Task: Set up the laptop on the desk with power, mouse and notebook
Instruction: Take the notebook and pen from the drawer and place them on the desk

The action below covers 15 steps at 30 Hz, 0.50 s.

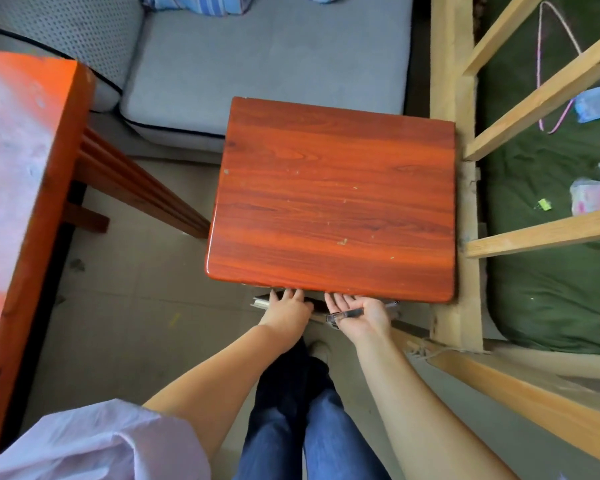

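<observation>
While both hands reach under the near edge of the surface [329, 199], the left hand [289, 310] rests open on a laptop [262, 302]; the right hand [359, 315] pinches a pen [347, 314].

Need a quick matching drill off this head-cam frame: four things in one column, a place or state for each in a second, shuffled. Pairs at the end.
Column 1
1. small red-brown wooden desk
2. clear plastic pen
3. grey flat object, maybe the laptop
4. pink wire hanger

Column 2
A. lies on the green mattress behind the pale wooden slats
B. lies across the right hand
C. top bare, nothing on it
D. partly hidden under the desk's near edge, the left hand on it

Pairs: 1-C, 2-B, 3-D, 4-A
</observation>
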Each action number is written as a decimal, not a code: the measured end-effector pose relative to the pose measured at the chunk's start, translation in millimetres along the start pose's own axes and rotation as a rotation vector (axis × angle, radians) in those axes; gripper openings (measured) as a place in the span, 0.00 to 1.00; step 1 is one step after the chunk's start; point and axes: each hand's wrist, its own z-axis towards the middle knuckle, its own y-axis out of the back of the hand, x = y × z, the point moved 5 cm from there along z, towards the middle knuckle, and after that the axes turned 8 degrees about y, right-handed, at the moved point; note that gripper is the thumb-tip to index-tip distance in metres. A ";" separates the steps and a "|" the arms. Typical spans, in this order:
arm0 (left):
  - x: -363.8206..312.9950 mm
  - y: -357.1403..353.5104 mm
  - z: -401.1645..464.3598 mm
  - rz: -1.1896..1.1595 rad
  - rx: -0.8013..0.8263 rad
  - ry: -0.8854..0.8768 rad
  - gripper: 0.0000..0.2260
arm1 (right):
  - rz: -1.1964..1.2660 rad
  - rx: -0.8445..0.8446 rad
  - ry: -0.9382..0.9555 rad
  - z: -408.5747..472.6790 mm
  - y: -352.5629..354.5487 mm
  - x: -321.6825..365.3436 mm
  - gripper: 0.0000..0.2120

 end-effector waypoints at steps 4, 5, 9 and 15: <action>-0.9 3.4 -14.3 -0.074 0.063 -0.069 0.19 | -0.041 -0.038 0.022 -10.8 4.0 9.6 0.25; 1.6 7.4 -20.4 -0.130 0.074 -0.089 0.17 | -0.066 -0.048 0.024 -15.3 5.0 13.4 0.26; 27.8 27.2 -64.7 -0.382 0.076 -0.120 0.09 | -0.141 -0.045 0.051 -50.8 -1.8 30.4 0.24; 116.7 32.6 -147.1 -0.954 -0.106 0.028 0.07 | -0.229 0.388 0.150 -135.9 -80.5 35.0 0.18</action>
